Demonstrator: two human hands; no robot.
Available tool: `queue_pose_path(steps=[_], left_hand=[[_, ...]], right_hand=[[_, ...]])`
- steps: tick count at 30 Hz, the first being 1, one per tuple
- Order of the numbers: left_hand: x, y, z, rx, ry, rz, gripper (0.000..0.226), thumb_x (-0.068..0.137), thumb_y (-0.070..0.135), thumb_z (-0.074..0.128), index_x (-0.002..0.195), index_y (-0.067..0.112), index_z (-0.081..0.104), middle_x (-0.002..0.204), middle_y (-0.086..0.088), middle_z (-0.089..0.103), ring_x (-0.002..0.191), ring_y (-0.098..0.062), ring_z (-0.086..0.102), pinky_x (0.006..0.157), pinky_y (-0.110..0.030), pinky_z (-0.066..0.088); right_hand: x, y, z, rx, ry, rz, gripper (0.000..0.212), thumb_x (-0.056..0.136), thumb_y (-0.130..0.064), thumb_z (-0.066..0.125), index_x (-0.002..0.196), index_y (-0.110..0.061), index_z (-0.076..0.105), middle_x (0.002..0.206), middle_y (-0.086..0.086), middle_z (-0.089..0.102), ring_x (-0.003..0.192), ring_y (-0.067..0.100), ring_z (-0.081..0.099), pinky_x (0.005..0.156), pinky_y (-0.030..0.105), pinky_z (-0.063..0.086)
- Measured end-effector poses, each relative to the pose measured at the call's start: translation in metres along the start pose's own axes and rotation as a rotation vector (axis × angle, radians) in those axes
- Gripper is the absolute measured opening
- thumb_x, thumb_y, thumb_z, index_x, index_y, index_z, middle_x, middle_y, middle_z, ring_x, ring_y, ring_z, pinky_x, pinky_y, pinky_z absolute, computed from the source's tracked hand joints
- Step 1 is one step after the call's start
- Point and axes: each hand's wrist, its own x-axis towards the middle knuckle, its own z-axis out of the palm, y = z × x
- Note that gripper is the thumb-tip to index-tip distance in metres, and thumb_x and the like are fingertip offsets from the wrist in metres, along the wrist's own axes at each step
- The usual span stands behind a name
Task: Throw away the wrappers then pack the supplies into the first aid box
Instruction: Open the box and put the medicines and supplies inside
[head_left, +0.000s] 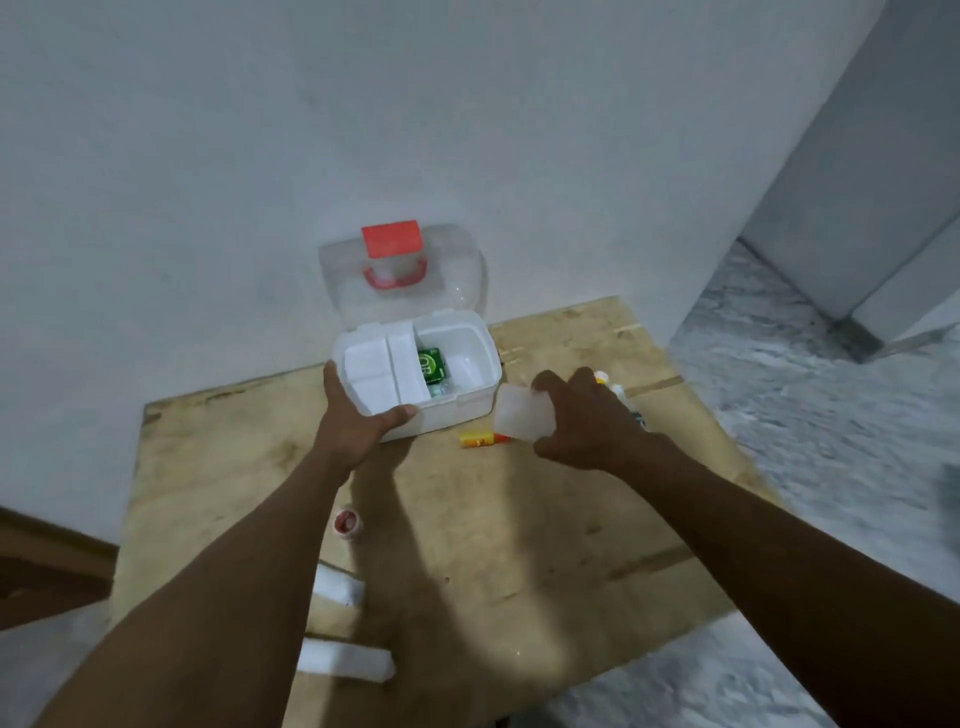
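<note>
A white first aid box (470, 402) stands open at the back of a low wooden table (493, 530), its clear lid (343, 280) with a red handle leaning on the wall. Inside lie a white divider tray (376, 366) and a green packet (432, 365). My left hand (358, 421) grips the box's front left corner, thumb along the front wall. My right hand (587, 421) holds a pale translucent packet (522, 413) just right of the box. A yellow and orange tube (480, 440) lies below it.
Small bottles (610, 384) peek out behind my right hand. A red and white tape roll (347, 524) and two white rolled bandages (337, 584) (345, 660) lie near my left forearm. The wall is directly behind the box; grey floor lies to the right.
</note>
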Motion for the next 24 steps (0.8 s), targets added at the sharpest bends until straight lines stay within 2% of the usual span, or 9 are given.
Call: queue_pose_path(steps=[4, 6, 8, 12, 15, 19, 24], left_hand=[[-0.004, 0.005, -0.001, -0.024, -0.004, 0.013, 0.119, 0.062, 0.025, 0.092, 0.151, 0.023, 0.013, 0.138, 0.004, 0.042, 0.123, -0.018, 0.044, 0.104, -0.044, 0.043], [-0.003, 0.005, -0.001, -0.04, -0.006, 0.023, 0.118, 0.056, 0.031, 0.091, 0.148, 0.023, 0.018, 0.138, 0.003, 0.044, 0.124, -0.019, 0.047, 0.102, -0.043, 0.045], [-0.002, 0.006, -0.002, -0.056, 0.004, 0.044, 0.118, 0.051, 0.036, 0.09, 0.146, 0.021, 0.023, 0.135, 0.007, 0.046, 0.123, -0.012, 0.049, 0.102, -0.041, 0.047], [0.003, 0.004, -0.002, -0.056, -0.028, 0.071, 0.101, 0.06, 0.024, 0.091, 0.139, 0.025, 0.029, 0.127, 0.018, 0.05, 0.116, 0.003, 0.052, 0.097, -0.04, 0.051], [0.002, 0.004, -0.001, -0.053, -0.01, 0.091, 0.098, 0.062, 0.025, 0.09, 0.139, 0.028, 0.029, 0.127, 0.017, 0.051, 0.116, 0.0, 0.053, 0.093, -0.036, 0.054], [0.003, 0.004, -0.001, -0.044, -0.029, 0.097, 0.095, 0.064, 0.027, 0.087, 0.139, 0.029, 0.027, 0.121, 0.028, 0.051, 0.114, 0.004, 0.055, 0.087, -0.026, 0.055], [0.005, 0.0, -0.002, -0.042, -0.001, 0.106, 0.099, 0.066, 0.031, 0.088, 0.142, 0.029, 0.024, 0.124, 0.025, 0.051, 0.116, 0.002, 0.053, 0.089, -0.033, 0.057]], right_hand=[[0.051, -0.023, -0.039, 0.064, 0.107, -0.11, 0.066, 0.077, -0.032, 0.072, 0.135, -0.015, 0.044, 0.114, 0.02, 0.053, 0.107, 0.039, 0.054, 0.088, 0.037, 0.045], [0.074, -0.034, -0.048, 0.027, 0.099, -0.138, 0.062, 0.078, -0.032, 0.071, 0.128, -0.007, 0.046, 0.113, 0.019, 0.055, 0.104, 0.037, 0.056, 0.084, 0.035, 0.043], [0.094, -0.046, -0.051, -0.049, 0.057, -0.165, 0.055, 0.08, -0.033, 0.07, 0.12, -0.003, 0.048, 0.113, 0.017, 0.056, 0.104, 0.035, 0.056, 0.08, 0.033, 0.04], [0.12, -0.059, -0.042, -0.122, 0.022, -0.184, 0.043, 0.082, -0.028, 0.068, 0.114, -0.005, 0.052, 0.113, 0.013, 0.054, 0.111, 0.033, 0.048, 0.08, 0.033, 0.043], [0.131, -0.065, -0.025, -0.158, -0.011, -0.186, 0.037, 0.083, -0.021, 0.066, 0.114, -0.007, 0.053, 0.113, 0.011, 0.053, 0.113, 0.031, 0.045, 0.076, 0.029, 0.039], [0.143, -0.078, -0.012, -0.129, -0.028, -0.177, 0.04, 0.084, -0.028, 0.065, 0.117, -0.008, 0.053, 0.117, 0.014, 0.049, 0.115, 0.034, 0.043, 0.086, 0.033, 0.044], [0.152, -0.084, 0.004, -0.071, -0.065, -0.17, 0.052, 0.085, -0.039, 0.065, 0.128, -0.013, 0.052, 0.126, 0.02, 0.048, 0.115, 0.038, 0.05, 0.094, 0.037, 0.044]])
